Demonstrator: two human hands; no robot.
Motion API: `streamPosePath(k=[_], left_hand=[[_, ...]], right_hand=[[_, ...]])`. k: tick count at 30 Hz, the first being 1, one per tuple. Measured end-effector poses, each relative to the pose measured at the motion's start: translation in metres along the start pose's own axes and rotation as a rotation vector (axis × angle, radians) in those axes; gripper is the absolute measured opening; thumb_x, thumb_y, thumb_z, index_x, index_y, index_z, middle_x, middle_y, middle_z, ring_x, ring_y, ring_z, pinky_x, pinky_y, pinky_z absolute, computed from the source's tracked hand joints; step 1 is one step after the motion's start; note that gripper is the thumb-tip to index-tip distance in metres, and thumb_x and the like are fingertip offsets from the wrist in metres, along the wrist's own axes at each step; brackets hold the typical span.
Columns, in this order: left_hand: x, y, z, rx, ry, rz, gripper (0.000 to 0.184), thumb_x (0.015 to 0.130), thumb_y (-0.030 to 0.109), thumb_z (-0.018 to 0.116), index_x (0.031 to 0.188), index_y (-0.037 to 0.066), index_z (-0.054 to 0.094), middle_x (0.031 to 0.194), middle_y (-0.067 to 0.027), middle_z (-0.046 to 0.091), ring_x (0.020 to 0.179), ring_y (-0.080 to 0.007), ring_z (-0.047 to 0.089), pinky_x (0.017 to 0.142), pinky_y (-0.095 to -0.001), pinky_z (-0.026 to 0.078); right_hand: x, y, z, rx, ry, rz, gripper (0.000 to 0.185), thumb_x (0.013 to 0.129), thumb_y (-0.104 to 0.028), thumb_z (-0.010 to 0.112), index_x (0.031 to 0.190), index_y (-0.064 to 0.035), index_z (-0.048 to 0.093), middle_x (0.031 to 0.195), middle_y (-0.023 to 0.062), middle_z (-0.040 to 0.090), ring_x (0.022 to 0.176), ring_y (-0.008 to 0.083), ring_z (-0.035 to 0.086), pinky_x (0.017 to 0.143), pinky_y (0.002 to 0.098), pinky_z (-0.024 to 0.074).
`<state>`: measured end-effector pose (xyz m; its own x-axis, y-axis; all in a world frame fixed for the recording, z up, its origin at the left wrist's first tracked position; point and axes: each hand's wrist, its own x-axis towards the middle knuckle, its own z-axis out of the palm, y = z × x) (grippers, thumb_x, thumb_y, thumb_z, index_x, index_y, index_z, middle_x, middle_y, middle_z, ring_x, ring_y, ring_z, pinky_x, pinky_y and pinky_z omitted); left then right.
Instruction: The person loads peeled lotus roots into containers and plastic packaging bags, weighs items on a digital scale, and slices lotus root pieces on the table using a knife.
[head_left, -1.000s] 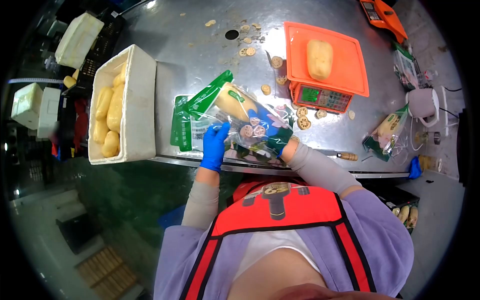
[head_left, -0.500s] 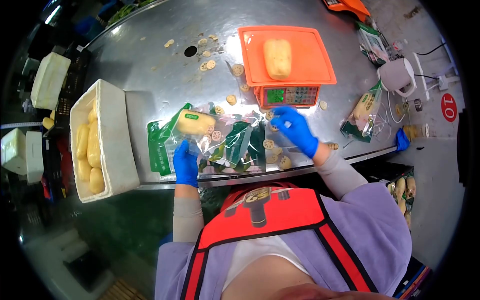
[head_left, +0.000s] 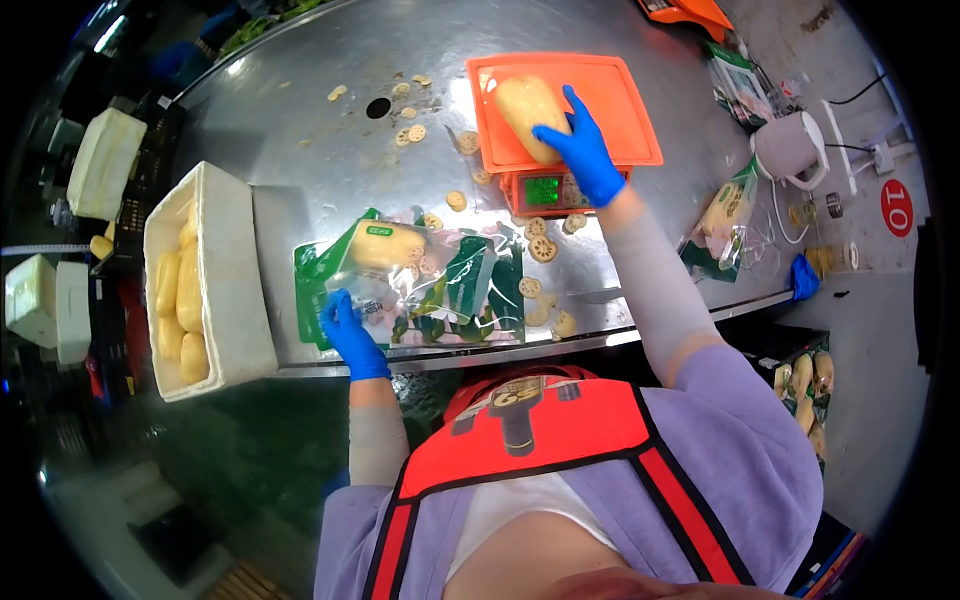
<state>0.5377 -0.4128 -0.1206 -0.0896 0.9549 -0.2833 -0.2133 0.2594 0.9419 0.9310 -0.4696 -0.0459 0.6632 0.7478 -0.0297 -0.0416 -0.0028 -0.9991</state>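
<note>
My right hand (head_left: 588,150), in a blue glove, is closed around a pale lotus root (head_left: 526,108) on the orange pan of the weighing scale (head_left: 620,120). The root lies tilted, its lower end between thumb and fingers. My left hand (head_left: 350,333), also gloved in blue, has its fingers closed at the near left edge of a clear-and-green plastic bag (head_left: 375,300). Another lotus root (head_left: 388,246) shows through a bag with a green label. More printed bags (head_left: 495,300) lie flat beneath and to the right.
Cut lotus slices (head_left: 541,248) are scattered over the metal table (head_left: 310,130). At left stands a white foam box (head_left: 235,300) holding several roots. A packed bag (head_left: 725,215) and a whitish kettle-like appliance (head_left: 785,150) are at right. A knife-like blade (head_left: 600,296) lies near the front edge.
My right hand has moved up from the table slices to the scale and taken hold of the lotus root, which is now tilted. My left hand has shifted left along the bag.
</note>
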Motion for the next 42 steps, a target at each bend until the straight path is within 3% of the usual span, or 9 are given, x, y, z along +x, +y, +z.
streamPosePath(k=[4, 11, 13, 17, 21, 28, 33, 38, 42], left_hand=[[-0.037, 0.051, 0.044, 0.233, -0.174, 0.507, 0.039, 0.081, 0.0, 0.058, 0.119, 0.004, 0.046, 0.12, -0.0083, 0.048, 0.097, -0.0138, 0.051, 0.081, -0.0263, 0.045], [-0.097, 0.082, 0.147, 0.151, -0.848, 0.303, 0.086, 0.069, 0.009, 0.074, 0.137, 0.007, 0.022, 0.133, -0.0118, 0.037, 0.117, -0.0212, 0.043, 0.093, -0.0329, 0.04], [-0.106, 0.077, 0.161, -0.019, -1.05, -0.098, 0.091, 0.069, 0.01, 0.074, 0.139, 0.007, 0.016, 0.132, -0.0124, 0.037, 0.119, -0.0223, 0.041, 0.094, -0.0352, 0.04], [-0.102, 0.062, 0.163, -0.04, -1.066, -0.091, 0.085, 0.069, 0.01, 0.074, 0.137, 0.005, 0.023, 0.127, -0.0114, 0.043, 0.119, -0.0212, 0.041, 0.096, -0.0358, 0.039], [-0.1, 0.062, 0.161, 0.647, -1.265, 0.598, 0.078, 0.063, 0.026, 0.074, 0.13, 0.005, 0.039, 0.113, -0.0178, 0.054, 0.098, -0.0353, 0.053, 0.085, -0.0412, 0.043], [-0.121, 0.085, 0.123, 0.586, -1.012, 0.684, 0.052, 0.072, 0.018, 0.072, 0.117, 0.003, 0.05, 0.107, -0.0122, 0.057, 0.096, -0.0227, 0.056, 0.082, -0.0325, 0.046], [-0.067, 0.054, 0.039, 0.626, -0.4, 0.212, 0.026, 0.083, 0.024, 0.062, 0.075, -0.001, 0.061, 0.063, -0.0044, 0.059, 0.056, -0.0083, 0.051, 0.054, -0.0229, 0.042], [-0.076, 0.023, 0.042, 0.335, -0.614, -0.46, 0.038, 0.085, 0.036, 0.057, 0.077, -0.001, 0.062, 0.066, -0.0067, 0.062, 0.057, -0.0126, 0.057, 0.056, -0.0238, 0.045], [-0.082, 0.028, 0.05, 0.299, -0.668, -0.413, 0.028, 0.086, 0.026, 0.054, 0.079, 0.0, 0.062, 0.068, -0.007, 0.063, 0.057, -0.0115, 0.057, 0.056, -0.0219, 0.044]], right_hand=[[-0.074, -0.042, 0.014, 0.131, -0.24, -0.153, 0.098, 0.068, -0.019, 0.074, 0.142, -0.0106, 0.01, 0.125, 0.016, 0.045, 0.113, 0.0249, 0.047, 0.093, 0.0364, 0.0392], [-0.137, -0.049, 0.03, 0.192, -0.373, -0.257, 0.103, 0.066, -0.023, 0.077, 0.142, -0.009, 0.009, 0.135, 0.0142, 0.035, 0.123, 0.0236, 0.037, 0.1, 0.0363, 0.0309], [-0.146, -0.039, 0.034, 0.161, -0.307, -0.319, 0.099, 0.068, -0.021, 0.076, 0.142, -0.007, 0.011, 0.141, 0.0124, 0.028, 0.126, 0.0232, 0.032, 0.103, 0.0358, 0.0279], [-0.137, -0.053, -0.001, 0.045, -0.457, -0.29, 0.086, 0.071, -0.025, 0.072, 0.139, -0.0042, 0.023, 0.142, 0.0113, 0.028, 0.129, 0.0232, 0.029, 0.105, 0.0362, 0.0237], [-0.137, -0.074, -0.026, -0.271, -0.633, -0.31, 0.072, 0.071, -0.024, 0.071, 0.132, -0.0047, 0.037, 0.132, 0.0133, 0.043, 0.12, 0.024, 0.043, 0.1, 0.0362, 0.0313], [-0.172, -0.016, -0.064, -0.047, -0.446, 0.116, 0.055, 0.075, -0.023, 0.068, 0.12, -0.0025, 0.045, 0.115, 0.0101, 0.053, 0.102, 0.0204, 0.053, 0.081, 0.0321, 0.0478], [-0.191, 0.047, -0.033, 0.289, -0.239, 0.558, 0.054, 0.083, -0.033, 0.061, 0.122, -0.0026, 0.04, 0.115, 0.0123, 0.049, 0.103, 0.022, 0.053, 0.076, 0.0337, 0.0513], [-0.185, 0.046, 0.035, 0.622, -0.386, 0.736, 0.051, 0.087, -0.031, 0.055, 0.127, -0.0048, 0.037, 0.118, 0.0097, 0.049, 0.109, 0.0215, 0.05, 0.087, 0.0374, 0.0466], [-0.178, 0.057, 0.083, 0.795, -0.498, 0.711, 0.045, 0.089, -0.022, 0.052, 0.128, -0.0051, 0.036, 0.119, 0.0082, 0.049, 0.11, 0.0205, 0.05, 0.091, 0.0344, 0.0436]])
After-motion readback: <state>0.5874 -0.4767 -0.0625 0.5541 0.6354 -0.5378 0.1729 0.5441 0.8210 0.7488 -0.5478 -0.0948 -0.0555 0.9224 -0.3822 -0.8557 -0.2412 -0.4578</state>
